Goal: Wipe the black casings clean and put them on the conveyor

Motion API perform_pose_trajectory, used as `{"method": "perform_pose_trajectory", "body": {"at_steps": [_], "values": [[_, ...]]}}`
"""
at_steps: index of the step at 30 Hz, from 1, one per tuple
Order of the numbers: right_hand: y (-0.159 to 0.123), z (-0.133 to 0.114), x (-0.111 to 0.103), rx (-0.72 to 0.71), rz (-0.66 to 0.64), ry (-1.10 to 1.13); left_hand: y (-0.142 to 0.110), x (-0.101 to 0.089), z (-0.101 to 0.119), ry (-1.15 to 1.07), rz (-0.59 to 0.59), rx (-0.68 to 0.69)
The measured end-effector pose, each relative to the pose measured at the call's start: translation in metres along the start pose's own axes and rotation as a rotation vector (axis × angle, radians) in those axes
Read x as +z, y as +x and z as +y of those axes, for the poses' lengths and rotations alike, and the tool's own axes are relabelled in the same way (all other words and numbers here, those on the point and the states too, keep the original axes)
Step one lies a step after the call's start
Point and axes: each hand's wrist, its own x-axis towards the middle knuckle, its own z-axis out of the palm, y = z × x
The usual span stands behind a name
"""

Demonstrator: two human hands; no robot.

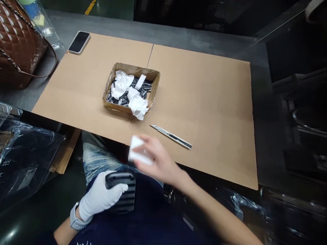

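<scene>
While we look down over the person's lap, the right hand [159, 160] is blurred, and its fingers [146, 143] curl around a white folded pad [138, 149], gripping it as far as the blur lets us tell. The left hand [98, 195], in a white cotton glove, is clenched on a black ribbed piece [125, 199], whose long axis runs roughly near to far above the lap. Just beyond the right hand, a snap-off utility knife [171, 136] lies on a cardboard sheet [217, 102], its long axis slanting from far left to near right; we find the right hand much nearer to it than the left. Farther away, a shallow cardboard tray [133, 69] holds dark metal parts [144, 89] and crumpled white tissue [136, 105] (the parts are too small for us to name). Toward the far left we see a phone [79, 42] on the sheet and a quilted brown handbag [20, 44] beside it, while a clear plastic bag [28, 156] sits to the near left.
</scene>
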Motion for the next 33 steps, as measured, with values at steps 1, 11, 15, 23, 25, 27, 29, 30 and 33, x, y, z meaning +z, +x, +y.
{"method": "perform_pose_trajectory", "body": {"at_steps": [1, 11, 15, 23, 25, 27, 29, 30, 33], "values": [[0.018, 0.009, -0.003, 0.024, 0.078, -0.008, 0.003, -0.004, 0.007, 0.012, 0.049, 0.026], [0.154, 0.076, -0.006, 0.239, 0.326, -0.184, 0.013, -0.021, 0.047, 0.199, 0.355, 0.456], [0.128, 0.081, -0.008, 0.205, 0.36, -0.067, 0.014, -0.021, 0.049, 0.12, 0.31, 0.421], [0.071, 0.121, -0.072, 0.595, 0.891, 0.669, 0.025, -0.018, 0.047, -0.159, 0.256, 0.141], [0.06, 0.133, -0.1, 0.656, 1.038, 0.793, 0.026, -0.017, 0.046, -0.174, 0.252, 0.121], [0.051, 0.141, -0.132, 0.66, 1.125, 0.837, 0.026, -0.015, 0.043, -0.177, 0.288, 0.112], [0.045, 0.144, -0.166, 0.643, 1.195, 0.851, 0.025, -0.015, 0.037, -0.167, 0.348, 0.081], [0.043, 0.144, -0.184, 0.629, 1.232, 0.862, 0.026, -0.015, 0.033, -0.133, 0.369, 0.041], [0.045, 0.142, -0.229, 0.572, 1.313, 0.888, 0.03, -0.016, 0.021, -0.147, 0.442, 0.019]]}}
